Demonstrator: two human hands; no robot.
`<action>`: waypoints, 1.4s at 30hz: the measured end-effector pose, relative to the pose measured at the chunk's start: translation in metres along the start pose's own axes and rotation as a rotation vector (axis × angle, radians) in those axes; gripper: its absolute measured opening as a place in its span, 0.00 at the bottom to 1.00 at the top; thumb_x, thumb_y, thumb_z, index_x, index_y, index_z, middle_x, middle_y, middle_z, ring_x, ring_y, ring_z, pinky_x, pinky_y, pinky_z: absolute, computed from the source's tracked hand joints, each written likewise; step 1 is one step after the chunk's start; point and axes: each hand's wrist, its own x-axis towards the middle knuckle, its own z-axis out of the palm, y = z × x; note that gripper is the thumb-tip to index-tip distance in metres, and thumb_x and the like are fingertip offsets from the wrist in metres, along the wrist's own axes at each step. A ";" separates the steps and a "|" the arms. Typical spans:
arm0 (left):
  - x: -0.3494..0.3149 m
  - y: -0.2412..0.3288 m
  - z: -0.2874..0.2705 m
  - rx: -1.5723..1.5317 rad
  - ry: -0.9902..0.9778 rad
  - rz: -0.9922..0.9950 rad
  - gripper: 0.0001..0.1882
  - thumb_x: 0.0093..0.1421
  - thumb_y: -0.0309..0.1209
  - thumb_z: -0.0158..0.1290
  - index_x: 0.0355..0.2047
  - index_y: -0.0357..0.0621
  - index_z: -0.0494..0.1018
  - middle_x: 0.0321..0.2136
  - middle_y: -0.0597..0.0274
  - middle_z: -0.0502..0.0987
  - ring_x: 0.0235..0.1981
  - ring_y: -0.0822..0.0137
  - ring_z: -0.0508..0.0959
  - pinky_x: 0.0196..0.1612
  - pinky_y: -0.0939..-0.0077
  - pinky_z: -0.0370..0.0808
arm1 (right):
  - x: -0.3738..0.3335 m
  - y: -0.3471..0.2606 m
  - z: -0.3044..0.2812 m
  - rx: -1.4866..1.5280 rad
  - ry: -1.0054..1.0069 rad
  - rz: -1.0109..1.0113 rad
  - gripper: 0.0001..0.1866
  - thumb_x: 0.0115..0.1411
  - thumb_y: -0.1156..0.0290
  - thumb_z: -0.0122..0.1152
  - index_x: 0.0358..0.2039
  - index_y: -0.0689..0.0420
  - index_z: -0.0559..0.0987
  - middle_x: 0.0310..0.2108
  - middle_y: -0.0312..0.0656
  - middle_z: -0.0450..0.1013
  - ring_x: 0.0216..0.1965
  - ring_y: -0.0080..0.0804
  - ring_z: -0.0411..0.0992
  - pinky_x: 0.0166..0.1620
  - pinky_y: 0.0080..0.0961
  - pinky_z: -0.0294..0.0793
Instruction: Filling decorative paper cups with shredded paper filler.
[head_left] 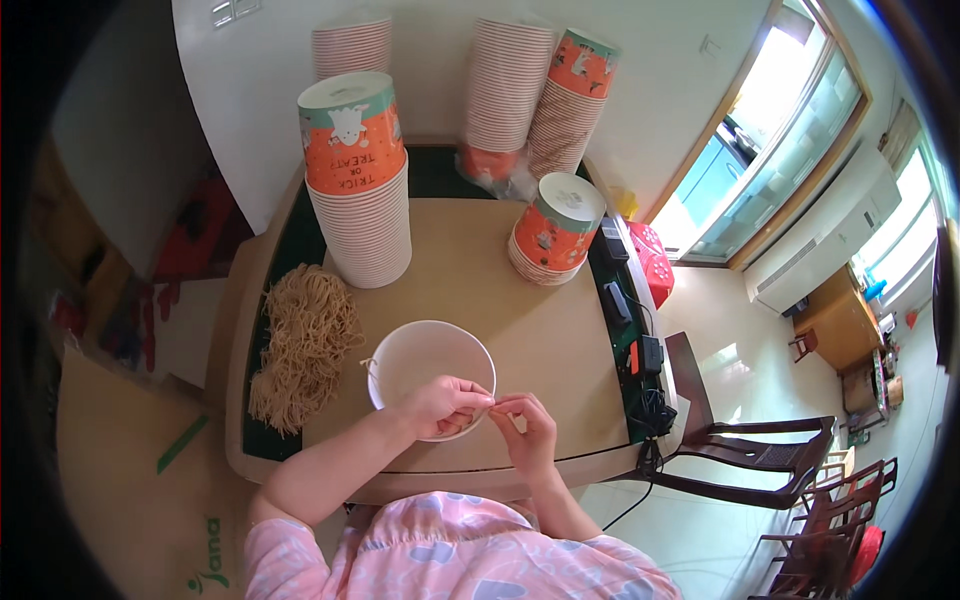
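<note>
A white paper bucket (pixel 420 352) stands upright with its mouth up near the table's front edge. A short beige cord end (pixel 369 364) sticks out at its left rim. My left hand (pixel 448 405) reaches across the bucket's near side, fingers closed in a pinch by the right rim. Against its fingertips, my right hand (pixel 527 424) pinches with thumb and forefinger just outside that rim. Whatever lies between the fingertips is too small to make out. Left of the bucket lies a loose bundle of beige cords (pixel 305 345).
Behind the bucket stand a tall stack of upside-down orange-and-teal paper buckets (pixel 360 200) and a short stack (pixel 558 230). Wrapped stacks (pixel 505 90) rest against the wall. Power strips and black cables (pixel 650 380) line the table's right edge, beside a dark wooden chair (pixel 750 450).
</note>
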 end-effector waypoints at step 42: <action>-0.039 -0.036 0.031 1.243 0.553 0.913 0.05 0.52 0.28 0.57 0.26 0.45 0.71 0.26 0.61 0.73 0.25 0.59 0.77 0.26 0.66 0.74 | -0.013 0.001 0.009 0.709 -0.023 0.369 0.19 0.57 0.86 0.57 0.47 0.60 0.65 0.35 0.46 0.76 0.39 0.28 0.75 0.42 0.20 0.72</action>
